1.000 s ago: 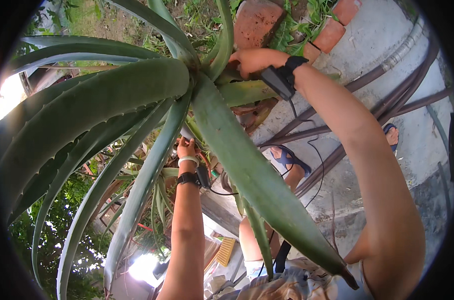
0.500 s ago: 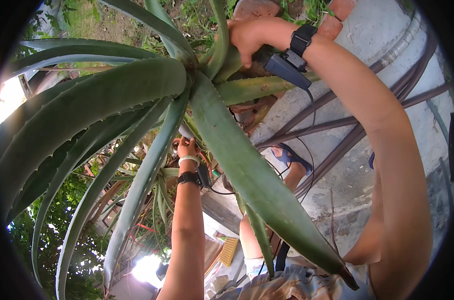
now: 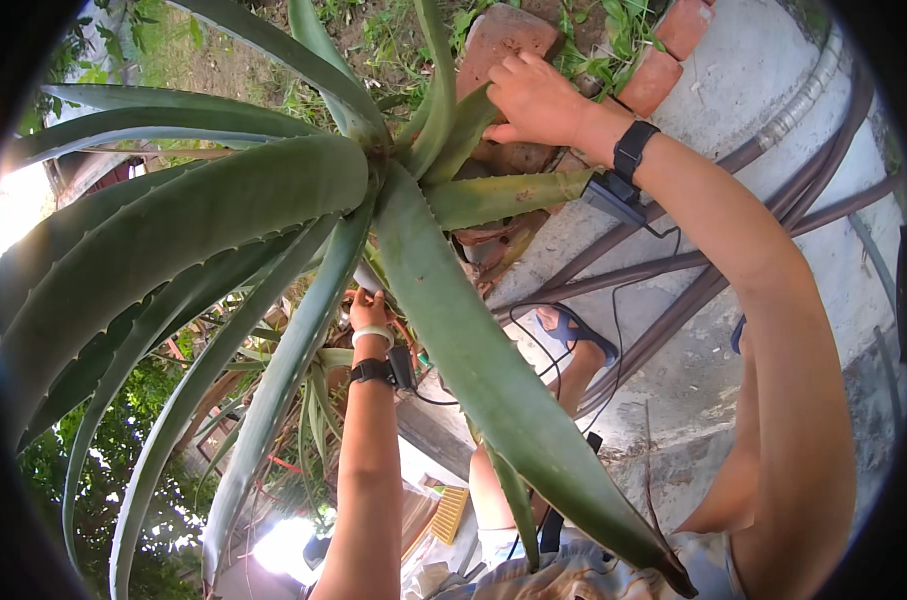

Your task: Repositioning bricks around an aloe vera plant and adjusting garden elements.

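Observation:
A large aloe-like plant (image 3: 464, 300) with thick, spiny-edged green leaves fills the middle and left. Beneath its long central leaf, my left hand (image 3: 368, 310) is closed at a pale grey-white piece (image 3: 368, 278); leaves hide most of that piece, so its kind cannot be told. My right hand (image 3: 542, 103) is at the upper right of the plant, beside a short leaf (image 3: 464, 135) and over a reddish brick (image 3: 504, 45). Its thumb stands apart from the bent fingers, near the leaf's tip. Whether it touches the leaf or the brick is unclear.
Dark pipes (image 3: 614, 265) run across the pale concrete (image 3: 694, 350) on the right. More red bricks (image 3: 649, 80) edge the grassy soil. Thin black cables hang from both wrist devices. My sandalled foot (image 3: 574, 330) is below the pipes; a yellow brush (image 3: 451, 513) lies near the bottom.
My right hand has moved right, out from behind the upright leaf, and shows more fully. My left hand has shifted slightly down and stays under the leaves. The view has shifted a little.

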The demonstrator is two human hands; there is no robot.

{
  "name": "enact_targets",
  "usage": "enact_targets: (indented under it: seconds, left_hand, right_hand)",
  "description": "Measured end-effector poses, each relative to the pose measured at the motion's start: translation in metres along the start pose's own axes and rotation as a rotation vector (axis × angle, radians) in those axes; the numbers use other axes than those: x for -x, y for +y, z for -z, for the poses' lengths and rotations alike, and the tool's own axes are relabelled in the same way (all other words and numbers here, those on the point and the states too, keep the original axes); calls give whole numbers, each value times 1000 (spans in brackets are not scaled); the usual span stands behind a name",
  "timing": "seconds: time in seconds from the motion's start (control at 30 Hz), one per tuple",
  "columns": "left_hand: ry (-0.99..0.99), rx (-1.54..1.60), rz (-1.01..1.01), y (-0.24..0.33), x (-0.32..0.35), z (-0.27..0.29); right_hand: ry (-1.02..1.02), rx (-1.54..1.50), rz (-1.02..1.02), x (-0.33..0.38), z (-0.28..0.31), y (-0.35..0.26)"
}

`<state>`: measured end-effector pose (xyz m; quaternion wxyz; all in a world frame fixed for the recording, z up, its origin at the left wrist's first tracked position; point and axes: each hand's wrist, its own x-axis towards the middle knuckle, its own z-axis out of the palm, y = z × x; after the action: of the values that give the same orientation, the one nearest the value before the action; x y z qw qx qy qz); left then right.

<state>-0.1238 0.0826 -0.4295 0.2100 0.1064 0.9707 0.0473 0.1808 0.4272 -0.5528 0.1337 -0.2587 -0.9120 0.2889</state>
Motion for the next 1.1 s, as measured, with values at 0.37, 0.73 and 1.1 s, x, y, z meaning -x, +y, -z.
enact_targets:
  seconds: [0.37, 0.73, 1.1]
  left_hand:
    - [-20, 0, -20, -15, -9, -4]
    - [-12, 95, -8, -14, -6, -7]
    - [-10, 47, -48, -20, -12, -1]
  right_hand:
    - [-48, 91, 150, -34, 23, 62]
    - [-116, 240, 232, -37, 3, 44]
    - [-397, -695, -240, 17, -44, 22]
